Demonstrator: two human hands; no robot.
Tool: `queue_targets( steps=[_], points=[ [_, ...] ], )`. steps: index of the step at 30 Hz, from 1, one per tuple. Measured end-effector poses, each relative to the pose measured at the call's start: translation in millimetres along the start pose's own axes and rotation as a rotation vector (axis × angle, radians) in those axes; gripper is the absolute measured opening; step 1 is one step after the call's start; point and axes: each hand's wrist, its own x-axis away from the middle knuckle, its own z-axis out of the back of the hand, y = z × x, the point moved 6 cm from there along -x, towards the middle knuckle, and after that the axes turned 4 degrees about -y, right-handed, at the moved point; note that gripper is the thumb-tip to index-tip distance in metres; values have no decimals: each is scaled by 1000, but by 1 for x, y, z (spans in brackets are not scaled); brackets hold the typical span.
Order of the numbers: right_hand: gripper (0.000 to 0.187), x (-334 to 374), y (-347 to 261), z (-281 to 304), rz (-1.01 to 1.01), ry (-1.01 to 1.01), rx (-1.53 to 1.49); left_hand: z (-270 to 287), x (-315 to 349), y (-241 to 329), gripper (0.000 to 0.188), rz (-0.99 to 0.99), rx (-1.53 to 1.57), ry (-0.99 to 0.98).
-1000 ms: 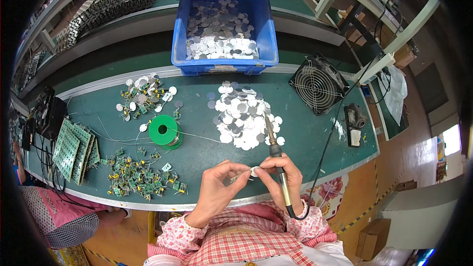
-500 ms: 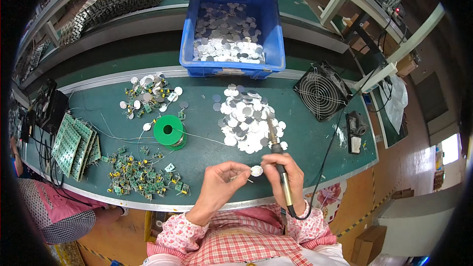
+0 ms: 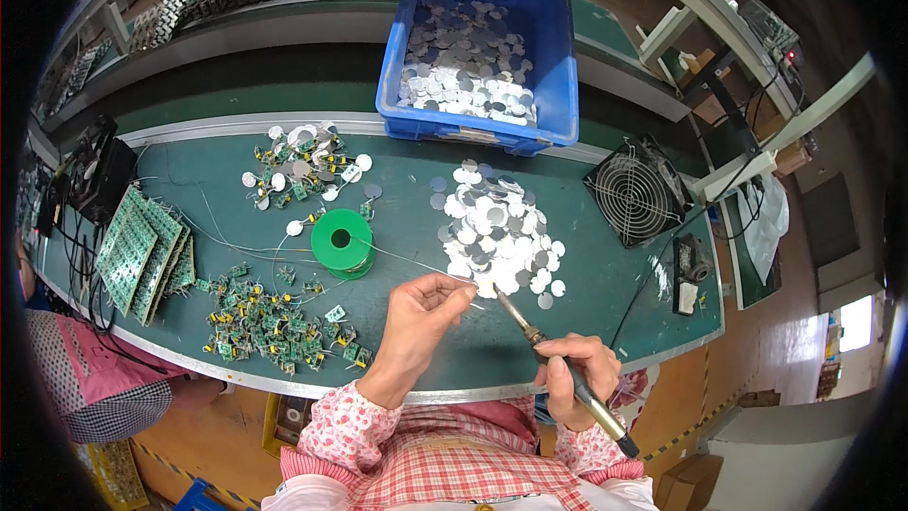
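Observation:
My left hand is closed in a pinch on thin solder wire, which runs from a green spool. A short end of the wire shows past the fingertips. My right hand grips a soldering iron by its handle. The iron slants up and left, its tip at the near edge of a pile of white and grey round discs; whether it touches a disc I cannot tell. Left of my left hand lies a heap of small green circuit boards with yellow parts.
A blue bin of discs stands at the back. Boards with discs attached lie behind the spool, and green panels lean at left. A fan and a soldering stand sit at right. Another person's pink clothing shows at lower left.
The white disc between my hands no longer shows there. My right hand has moved lower and right, tilting the iron's tip leftward. My left hand has risen slightly. The whole view has shifted.

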Motion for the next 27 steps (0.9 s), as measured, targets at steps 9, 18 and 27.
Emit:
queue_targets(
  steps=[9,18,27],
  points=[
    [10,-5,2,-7,-27,-14,-35,-1,1,4,18,8,47,-22],
    [10,-8,3,-9,-39,-45,-28,-2,1,5,17,14,69,-31],
    [9,-12,-5,-11,34,-34,2,-1,3,8,17,11,80,-36]
  ],
)
